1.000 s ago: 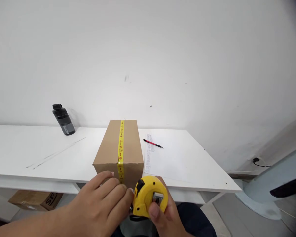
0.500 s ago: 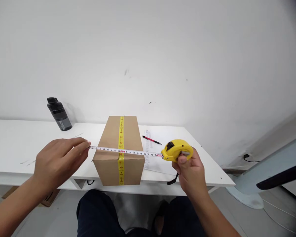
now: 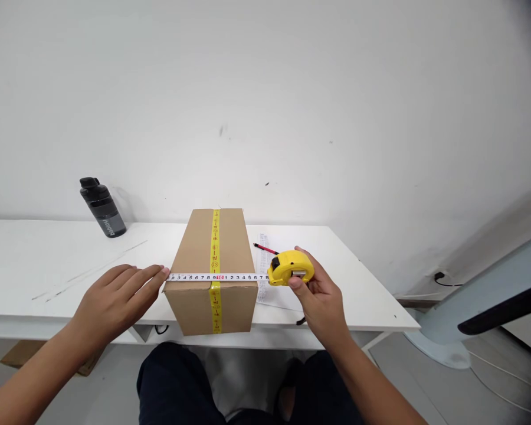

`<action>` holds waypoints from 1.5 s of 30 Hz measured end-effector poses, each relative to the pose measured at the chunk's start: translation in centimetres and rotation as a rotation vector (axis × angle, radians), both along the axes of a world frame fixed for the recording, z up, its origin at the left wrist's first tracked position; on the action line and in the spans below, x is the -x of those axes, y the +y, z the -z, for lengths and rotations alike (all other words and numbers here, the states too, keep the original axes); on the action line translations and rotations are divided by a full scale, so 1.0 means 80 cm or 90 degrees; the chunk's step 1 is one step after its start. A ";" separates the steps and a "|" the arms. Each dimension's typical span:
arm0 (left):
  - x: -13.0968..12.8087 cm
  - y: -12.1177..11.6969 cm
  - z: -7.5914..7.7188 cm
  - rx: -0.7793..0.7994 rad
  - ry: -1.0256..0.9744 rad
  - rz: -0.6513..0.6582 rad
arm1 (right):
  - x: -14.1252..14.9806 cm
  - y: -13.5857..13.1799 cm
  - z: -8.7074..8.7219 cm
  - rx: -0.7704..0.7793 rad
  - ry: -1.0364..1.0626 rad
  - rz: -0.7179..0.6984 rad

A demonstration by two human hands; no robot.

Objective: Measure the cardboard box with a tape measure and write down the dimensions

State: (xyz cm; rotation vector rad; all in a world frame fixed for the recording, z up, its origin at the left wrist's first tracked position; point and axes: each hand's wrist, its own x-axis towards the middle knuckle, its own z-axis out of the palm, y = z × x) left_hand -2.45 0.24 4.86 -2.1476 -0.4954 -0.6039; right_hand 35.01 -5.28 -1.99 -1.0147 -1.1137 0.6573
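Observation:
A cardboard box (image 3: 190, 251) with yellow printed tape along its middle sits at the table's front edge. Across its top, close to the near edge, runs the white blade (image 3: 241, 277) of a tape measure, numbers facing up. My left hand (image 3: 119, 295) pinches the blade's free end at the box's left edge. To the right of the box, my right hand (image 3: 323, 301) is wrapped round the yellow tape measure case (image 3: 291, 265), thumb on its near side. A black strap hangs below that hand.
A dark water bottle (image 3: 102, 206) stands at the back left of the white table (image 3: 349, 283). A printed sheet (image 3: 265, 295) and a red and black pen (image 3: 264, 248) lie right of the box. Another cardboard box (image 3: 22, 354) is below, left. A pale column (image 3: 487, 301) stands at the right.
My hands have moved apart and the blade has been drawn out of the case over the box. Since the middle frame the case has come left, closer to the box, and the blade has lowered.

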 end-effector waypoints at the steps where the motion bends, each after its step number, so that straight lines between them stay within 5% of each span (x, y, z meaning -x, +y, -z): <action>1: -0.001 -0.001 0.002 0.012 -0.008 -0.004 | 0.002 0.001 -0.002 0.004 -0.005 -0.012; 45: -0.011 -0.019 0.015 0.077 -0.062 0.006 | 0.008 0.000 -0.002 -0.006 -0.090 -0.026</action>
